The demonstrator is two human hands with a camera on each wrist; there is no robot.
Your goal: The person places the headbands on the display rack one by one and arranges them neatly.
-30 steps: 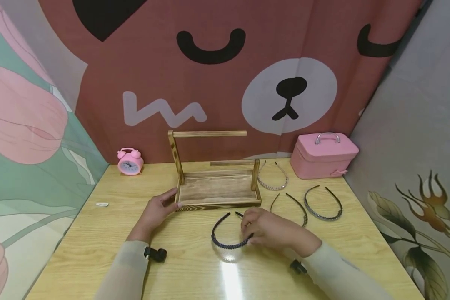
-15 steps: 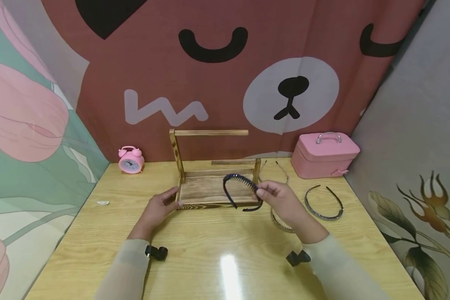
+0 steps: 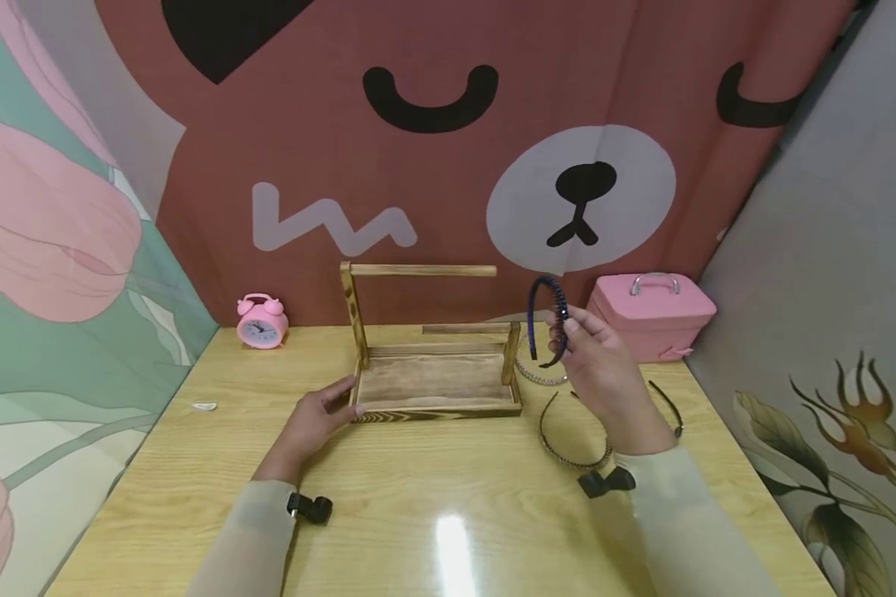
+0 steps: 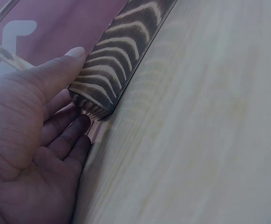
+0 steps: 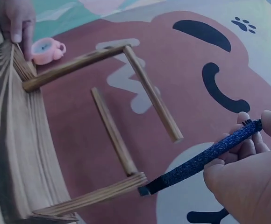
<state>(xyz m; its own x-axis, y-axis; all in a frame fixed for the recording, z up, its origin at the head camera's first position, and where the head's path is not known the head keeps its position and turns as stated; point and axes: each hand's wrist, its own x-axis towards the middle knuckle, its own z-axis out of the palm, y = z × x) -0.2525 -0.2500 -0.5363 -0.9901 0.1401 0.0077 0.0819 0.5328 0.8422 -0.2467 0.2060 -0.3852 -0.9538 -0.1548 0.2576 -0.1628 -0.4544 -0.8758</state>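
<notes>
My right hand (image 3: 605,365) holds a dark blue beaded headband (image 3: 560,308) upright by its right side, raised above the table behind the rack's right end. In the right wrist view the same headband (image 5: 205,156) appears edge-on, between thumb and fingers, its tip near the end of the lower bar. A wooden rack (image 3: 433,413) with a shallow tray and two bars at different heights stands mid-table. At its front left corner my left hand (image 3: 314,423) grips the tray, thumb on the front edge and fingers along the side; the left wrist view shows this striped corner (image 4: 112,65) closely.
Right of the rack, a brown-beaded headband (image 3: 567,460) lies on the table. Behind it is a pale headband (image 3: 541,379), and another dark headband (image 3: 668,406) is partly hidden by my right arm. A pink case (image 3: 653,319), pink alarm clock (image 3: 261,322) and small white piece (image 3: 204,406) also stand or lie around.
My right hand has lifted the dark blue headband off the table in front of the rack and carried it up and to the right. My left hand has stayed at the rack's corner.
</notes>
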